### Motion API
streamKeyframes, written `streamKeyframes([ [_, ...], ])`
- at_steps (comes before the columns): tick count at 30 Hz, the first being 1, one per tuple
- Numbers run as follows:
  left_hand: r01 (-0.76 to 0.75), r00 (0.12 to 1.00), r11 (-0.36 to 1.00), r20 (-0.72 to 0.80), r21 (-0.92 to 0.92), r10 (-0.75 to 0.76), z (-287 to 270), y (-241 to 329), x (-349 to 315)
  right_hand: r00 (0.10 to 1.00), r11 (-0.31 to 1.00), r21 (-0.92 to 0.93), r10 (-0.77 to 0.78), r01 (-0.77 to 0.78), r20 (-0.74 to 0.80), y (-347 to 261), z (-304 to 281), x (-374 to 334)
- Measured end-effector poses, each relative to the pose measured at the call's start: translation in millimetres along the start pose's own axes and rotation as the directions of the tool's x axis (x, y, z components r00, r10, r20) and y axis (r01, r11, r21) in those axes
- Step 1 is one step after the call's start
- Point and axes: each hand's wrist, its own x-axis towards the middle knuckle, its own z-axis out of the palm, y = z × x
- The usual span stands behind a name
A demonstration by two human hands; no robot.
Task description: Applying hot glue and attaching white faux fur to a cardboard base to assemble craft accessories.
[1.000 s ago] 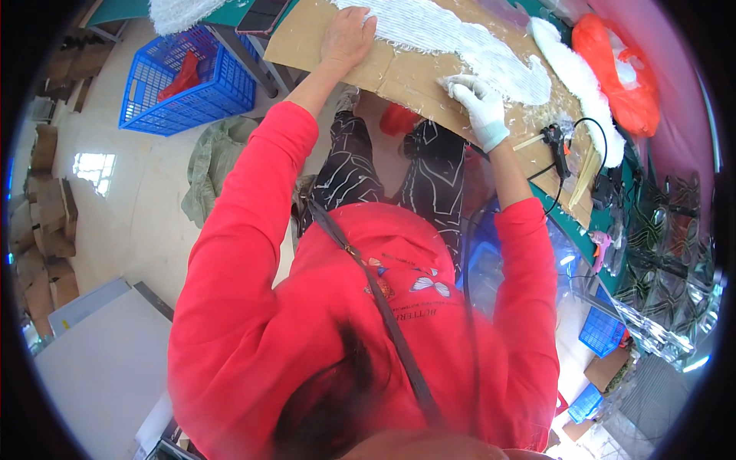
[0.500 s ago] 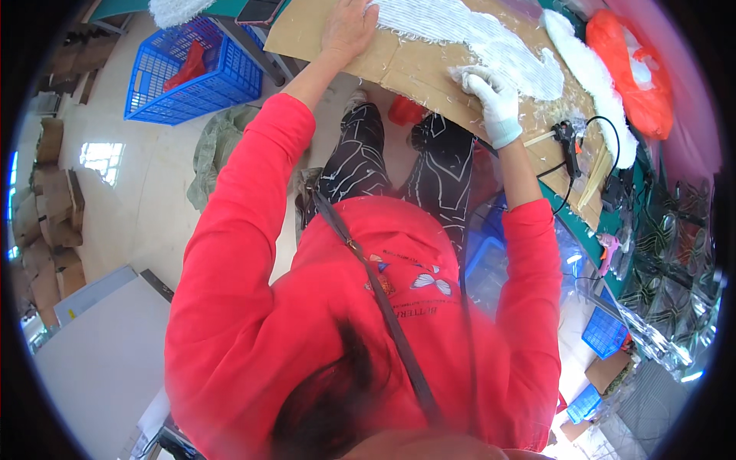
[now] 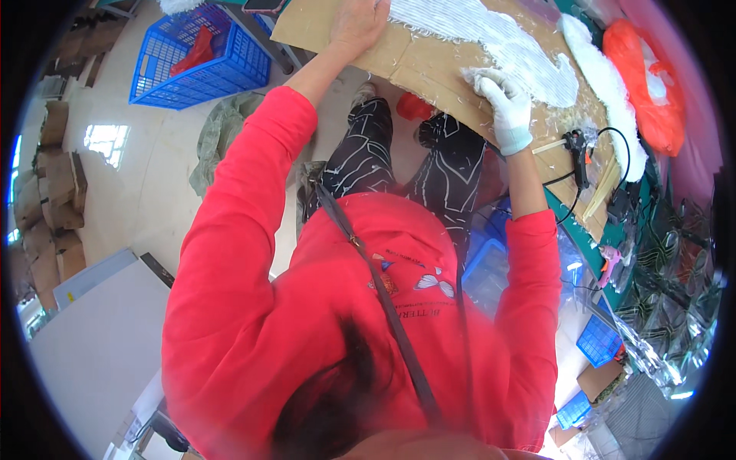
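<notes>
white fibre matting (image 3: 498,38) on cardboard sheet (image 3: 429,65), 12 o'clock. light, soft, likely to shed; best pressed flat, lifted by the stiff board edge. gloved right hand (image 3: 502,103) pinches a tuft; bare left hand (image 3: 359,23) flat, holding the board. glue gun (image 3: 575,146) at 2 o'clock.

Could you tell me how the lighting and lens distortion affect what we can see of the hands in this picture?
Head view: even daylight, both hands sharp; left hand cut by the top rim; gloved right hand clear on the bowed cardboard sheet; window glare on floor.
</notes>
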Motion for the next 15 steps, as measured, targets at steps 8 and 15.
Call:
streamKeyframes([
  [8,0.068,0.997,0.998,0.034,-0.003,-0.068,-1,1,-1,1.000,1.000,-0.002,-0.007,0.007,0.024,0,0,2],
  [15,0.000,0.999,1.000,0.048,0.025,-0.001,10,-21,-1,0.998,0.997,-0.061,-0.050,0.052,0.030,9,-6,2],
])
